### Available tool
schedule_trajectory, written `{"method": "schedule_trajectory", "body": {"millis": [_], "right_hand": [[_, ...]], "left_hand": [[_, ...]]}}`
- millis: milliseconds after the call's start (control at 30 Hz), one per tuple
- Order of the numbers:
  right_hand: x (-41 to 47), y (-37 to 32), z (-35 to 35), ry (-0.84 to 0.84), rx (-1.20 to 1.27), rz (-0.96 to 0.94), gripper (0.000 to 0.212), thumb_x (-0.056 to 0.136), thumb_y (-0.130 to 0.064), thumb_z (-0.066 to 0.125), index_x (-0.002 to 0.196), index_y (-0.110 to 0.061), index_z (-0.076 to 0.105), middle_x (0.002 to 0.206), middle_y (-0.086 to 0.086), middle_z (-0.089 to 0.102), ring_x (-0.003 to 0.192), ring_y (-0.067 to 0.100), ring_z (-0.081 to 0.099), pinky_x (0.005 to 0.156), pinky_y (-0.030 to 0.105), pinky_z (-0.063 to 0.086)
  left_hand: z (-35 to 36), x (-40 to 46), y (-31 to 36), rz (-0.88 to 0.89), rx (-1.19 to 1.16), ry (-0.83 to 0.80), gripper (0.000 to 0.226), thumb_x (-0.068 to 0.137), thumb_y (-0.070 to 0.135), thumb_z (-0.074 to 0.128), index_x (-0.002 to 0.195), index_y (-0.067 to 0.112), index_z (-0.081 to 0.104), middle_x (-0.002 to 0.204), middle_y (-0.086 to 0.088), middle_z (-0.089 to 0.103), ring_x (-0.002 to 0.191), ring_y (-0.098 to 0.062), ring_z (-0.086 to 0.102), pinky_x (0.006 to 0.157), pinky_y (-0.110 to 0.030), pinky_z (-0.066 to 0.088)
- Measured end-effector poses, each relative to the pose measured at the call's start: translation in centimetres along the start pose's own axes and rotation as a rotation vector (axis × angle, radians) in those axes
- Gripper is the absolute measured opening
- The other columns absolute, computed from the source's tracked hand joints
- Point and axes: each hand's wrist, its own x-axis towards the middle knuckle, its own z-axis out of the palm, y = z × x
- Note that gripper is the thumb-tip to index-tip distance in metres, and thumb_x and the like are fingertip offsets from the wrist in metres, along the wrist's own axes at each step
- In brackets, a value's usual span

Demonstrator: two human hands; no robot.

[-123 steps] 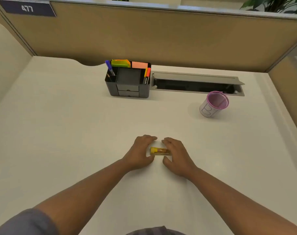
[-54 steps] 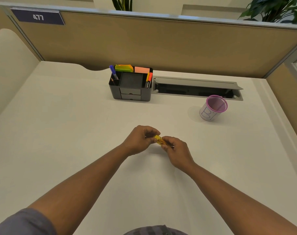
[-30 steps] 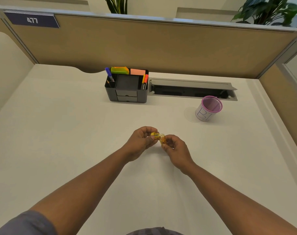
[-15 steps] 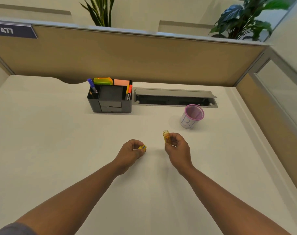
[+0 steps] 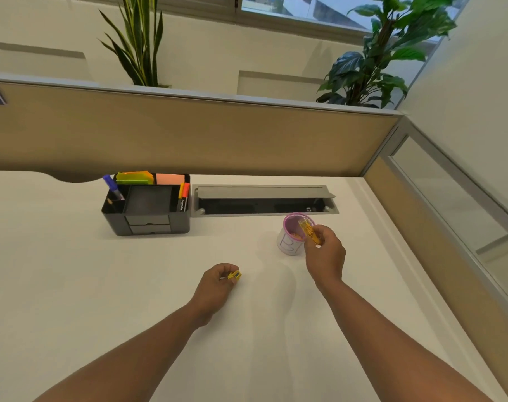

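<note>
My right hand [image 5: 325, 256] grips a clear orange tube [image 5: 307, 231] and tilts its open end over a small pink-rimmed mesh cup [image 5: 289, 246] marked with a letter B. Orange bits lie inside the cup. My left hand [image 5: 216, 285] rests low over the white desk [image 5: 72, 285] and pinches the tube's small yellow cap [image 5: 234, 275] between fingertips and thumb.
A black desk organiser [image 5: 148, 210] with pens, markers and sticky notes stands at the back. To its right is an open grey cable tray [image 5: 264, 200]. A tan partition [image 5: 189, 132] closes the back and right sides, with plants behind it.
Both hands lifted the tube off the desk and pulled off its cap. Since then my right hand has carried the open tube right and forward to the cup and tipped it.
</note>
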Motion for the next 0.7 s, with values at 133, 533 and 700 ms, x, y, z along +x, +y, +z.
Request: {"method": "schedule_trajectory", "body": {"millis": [133,533,700], "right_hand": [[2.1,0.7,0.2,0.012,-0.09,0.028,0.021,0.093,-0.016,0.07,0.113,-0.024,0.073,0.092,-0.011,0.065,0.082,0.014,0.063,0.059,0.017,0.045],[3.6,1.8,0.9,-0.003,-0.206,0.003,0.027,0.093,-0.012,0.07,0.119,-0.019,0.073,0.11,0.005,0.074,0.087,0.015,0.058,0.072,0.026,0.048],[3.8,1.5,1.1,-0.011,-0.235,0.008,0.03,0.094,-0.011,0.07,0.123,-0.016,0.071,0.116,0.007,0.072,0.092,0.015,0.058,0.075,0.026,0.048]], "left_hand": [[0.9,1.5,0.6,0.005,0.002,0.005,0.013,0.099,0.015,0.064,0.105,0.025,0.071,0.108,0.002,0.071,0.094,-0.011,0.063,0.079,-0.022,0.048],[1.4,3.2,1.0,-0.016,0.001,-0.032,0.01,0.099,0.017,0.064,0.107,0.02,0.069,0.106,-0.001,0.07,0.09,-0.015,0.062,0.082,-0.028,0.05],[1.5,3.2,1.0,-0.015,-0.011,-0.02,0.009,0.099,0.016,0.064,0.106,0.021,0.069,0.106,-0.001,0.07,0.092,-0.015,0.062,0.082,-0.027,0.05]]}}
